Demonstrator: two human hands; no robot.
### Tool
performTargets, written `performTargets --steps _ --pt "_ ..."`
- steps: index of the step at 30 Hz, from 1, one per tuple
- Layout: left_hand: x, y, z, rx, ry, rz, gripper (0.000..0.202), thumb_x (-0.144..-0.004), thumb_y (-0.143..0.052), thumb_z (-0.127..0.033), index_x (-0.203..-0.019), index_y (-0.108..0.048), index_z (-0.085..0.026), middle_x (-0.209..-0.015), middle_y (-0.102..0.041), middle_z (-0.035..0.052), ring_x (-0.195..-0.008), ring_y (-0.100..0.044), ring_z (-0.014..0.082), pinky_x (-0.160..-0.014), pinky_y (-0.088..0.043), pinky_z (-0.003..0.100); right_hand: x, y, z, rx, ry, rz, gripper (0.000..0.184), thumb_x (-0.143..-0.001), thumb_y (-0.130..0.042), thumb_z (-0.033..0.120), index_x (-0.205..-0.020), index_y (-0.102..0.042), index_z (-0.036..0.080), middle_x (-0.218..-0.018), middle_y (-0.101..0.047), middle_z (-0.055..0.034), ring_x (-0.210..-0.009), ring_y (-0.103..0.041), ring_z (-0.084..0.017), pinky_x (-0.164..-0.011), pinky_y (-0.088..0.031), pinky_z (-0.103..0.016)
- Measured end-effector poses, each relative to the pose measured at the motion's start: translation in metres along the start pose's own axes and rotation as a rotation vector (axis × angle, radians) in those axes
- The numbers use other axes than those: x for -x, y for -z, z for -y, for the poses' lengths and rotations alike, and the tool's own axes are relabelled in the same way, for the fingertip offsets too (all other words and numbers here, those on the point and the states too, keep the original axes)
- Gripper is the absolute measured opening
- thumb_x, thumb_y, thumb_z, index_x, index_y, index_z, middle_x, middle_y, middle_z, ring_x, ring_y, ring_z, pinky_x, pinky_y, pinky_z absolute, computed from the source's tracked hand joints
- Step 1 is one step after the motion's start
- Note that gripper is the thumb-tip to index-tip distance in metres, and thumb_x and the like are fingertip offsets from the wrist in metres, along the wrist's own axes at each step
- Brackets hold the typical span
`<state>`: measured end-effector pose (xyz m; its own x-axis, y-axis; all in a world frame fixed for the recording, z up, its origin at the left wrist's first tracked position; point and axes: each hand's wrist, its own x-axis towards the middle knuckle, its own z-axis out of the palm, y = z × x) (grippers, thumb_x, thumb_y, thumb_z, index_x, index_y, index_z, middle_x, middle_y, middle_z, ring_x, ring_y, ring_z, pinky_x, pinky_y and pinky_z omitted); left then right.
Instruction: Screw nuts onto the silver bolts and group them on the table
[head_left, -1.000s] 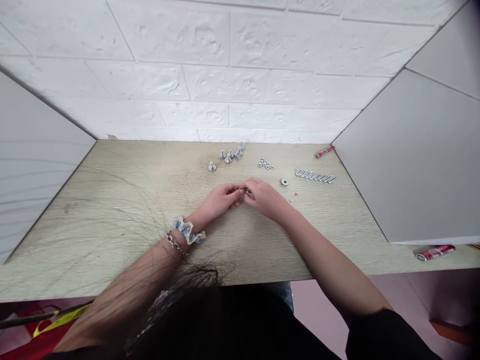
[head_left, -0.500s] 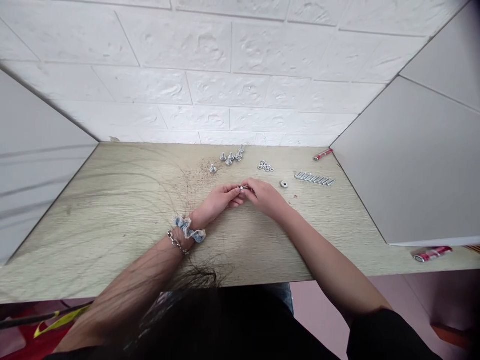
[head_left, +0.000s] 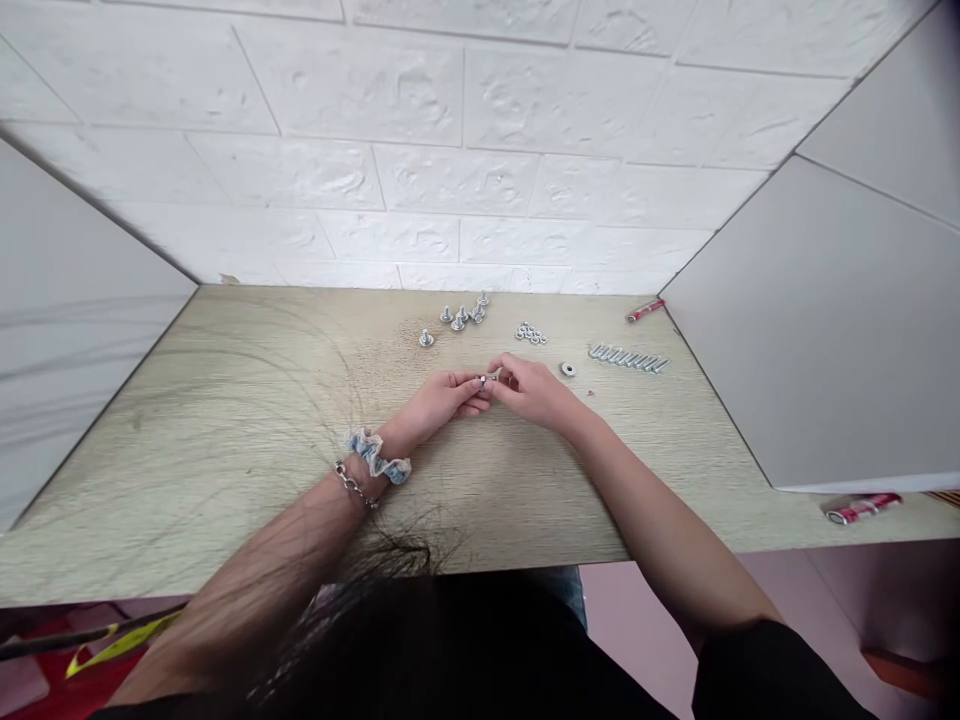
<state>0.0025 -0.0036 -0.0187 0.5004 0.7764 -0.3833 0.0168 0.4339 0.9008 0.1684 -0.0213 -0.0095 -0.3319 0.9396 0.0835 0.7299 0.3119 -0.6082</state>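
My left hand point(head_left: 439, 400) and my right hand point(head_left: 534, 390) meet over the middle of the wooden table point(head_left: 225, 440). Both pinch a small metal bolt point(head_left: 487, 380) between their fingertips, with a small piece on it that I cannot make out. Beyond them lie a group of assembled bolts point(head_left: 461, 315), a little pile of nuts point(head_left: 531, 332), a single washer point(head_left: 568, 369) and a row of bare bolts point(head_left: 628, 357). A blue scrunchie and a chain bracelet ring my left wrist.
A white brick wall stands behind the table, with grey panels at both sides. A red marker point(head_left: 646, 309) lies at the back right corner. Another red marker point(head_left: 862, 509) lies at the front right edge. Loose hair hangs across the lower left of the view.
Both hands stay together on the bolt. The fingers have shifted slightly around it. The view has tilted a little.
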Motion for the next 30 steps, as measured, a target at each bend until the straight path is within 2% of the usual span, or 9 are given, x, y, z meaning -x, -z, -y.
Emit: performTargets --steps 3,7,12,14,18,23,25,28,30 --pt "0.0012 -0.0005 -0.0011 -0.009 0.005 0.004 0.014 -0.081 -0.056 -0.021 -0.086 -0.067 -0.016 -0.079 -0.066 0.0023 -0.066 -0.058 0.0043 -0.062 -0.046 0.013 -0.0003 -0.0009 -0.0007 0.039 -0.004 0.032 0.02 -0.086 -0.044 0.033 -0.083 -0.057 0.017 -0.07 -0.058 -0.0013 -0.063 -0.049 -0.012 -0.057 -0.03 -0.022" --pt "0.0024 -0.0001 -0.0017 -0.032 0.004 0.001 0.015 -0.079 -0.059 -0.024 -0.088 -0.067 -0.016 -0.083 -0.067 0.0037 -0.067 -0.059 0.0052 -0.064 -0.047 0.015 0.0003 0.0007 -0.0003 0.108 -0.13 0.045 0.052 -0.091 -0.026 0.046 -0.059 -0.055 0.016 -0.06 -0.056 -0.004 -0.058 -0.048 -0.014 -0.056 -0.029 -0.025" --pt "0.0011 0.0023 0.0 -0.003 0.001 0.03 0.015 -0.078 -0.06 -0.024 -0.088 -0.067 -0.015 -0.08 -0.067 0.0034 -0.067 -0.058 0.0047 -0.064 -0.046 0.014 0.0 -0.0003 -0.0006 -0.032 0.015 0.006 0.019 -0.081 -0.052 0.034 -0.092 -0.056 0.018 -0.072 -0.059 0.001 -0.061 -0.05 -0.011 -0.056 -0.032 -0.021" --pt "0.001 0.0025 0.0001 -0.007 0.004 0.032 0.015 -0.078 -0.06 -0.024 -0.089 -0.067 -0.015 -0.082 -0.067 0.0039 -0.068 -0.059 0.0051 -0.065 -0.046 0.014 -0.0013 -0.0017 -0.0019 -0.025 0.035 0.018 0.016 -0.083 -0.049 0.03 -0.087 -0.058 0.018 -0.074 -0.06 -0.0003 -0.064 -0.051 -0.011 -0.058 -0.033 -0.021" --pt "0.0025 0.0012 -0.0015 -0.028 0.007 0.027 0.016 -0.079 -0.059 -0.025 -0.09 -0.067 -0.016 -0.086 -0.067 0.0042 -0.071 -0.059 0.0059 -0.068 -0.047 0.016 -0.0024 0.0 -0.0038 0.072 -0.083 0.035 0.049 -0.092 -0.028 0.042 -0.062 -0.057 0.016 -0.063 -0.059 -0.0047 -0.059 -0.05 -0.013 -0.056 -0.03 -0.024" --pt "0.0038 -0.0001 -0.0022 -0.007 0.007 0.017 0.016 -0.08 -0.058 -0.023 -0.09 -0.067 -0.015 -0.084 -0.067 0.0041 -0.07 -0.059 0.0053 -0.065 -0.046 0.014 -0.0008 0.0011 -0.0033 0.016 -0.006 0.015 0.02 -0.083 -0.05 0.036 -0.09 -0.055 0.018 -0.067 -0.056 0.0015 -0.059 -0.048 -0.011 -0.053 -0.03 -0.021" --pt "0.0039 -0.0002 -0.0025 0.0 0.01 0.017 0.014 -0.081 -0.057 -0.022 -0.087 -0.067 -0.015 -0.083 -0.067 0.0039 -0.068 -0.058 0.0048 -0.064 -0.045 0.014 -0.0011 -0.0002 -0.0032 0.018 0.028 0.014 0.014 -0.082 -0.05 0.029 -0.087 -0.055 0.018 -0.068 -0.056 0.0017 -0.06 -0.047 -0.01 -0.055 -0.03 -0.02" --pt "0.0046 -0.0006 -0.0037 -0.008 0.008 0.012 0.014 -0.081 -0.056 -0.022 -0.086 -0.067 -0.015 -0.084 -0.067 0.0042 -0.069 -0.059 0.0055 -0.064 -0.046 0.014 -0.0017 0.0011 -0.0036 0.068 0.023 0.04 0.032 -0.089 -0.037 0.032 -0.068 -0.054 0.016 -0.062 -0.053 -0.0002 -0.059 -0.045 -0.011 -0.054 -0.028 -0.022" --pt "0.0051 -0.001 -0.0045 -0.013 0.005 0.01 0.014 -0.081 -0.056 -0.021 -0.088 -0.067 -0.015 -0.085 -0.067 0.0045 -0.071 -0.059 0.006 -0.064 -0.046 0.015 -0.0013 0.0042 -0.0044 0.047 0.002 0.025 0.031 -0.088 -0.039 0.036 -0.072 -0.055 0.016 -0.06 -0.052 0.0006 -0.058 -0.045 -0.011 -0.054 -0.028 -0.022"
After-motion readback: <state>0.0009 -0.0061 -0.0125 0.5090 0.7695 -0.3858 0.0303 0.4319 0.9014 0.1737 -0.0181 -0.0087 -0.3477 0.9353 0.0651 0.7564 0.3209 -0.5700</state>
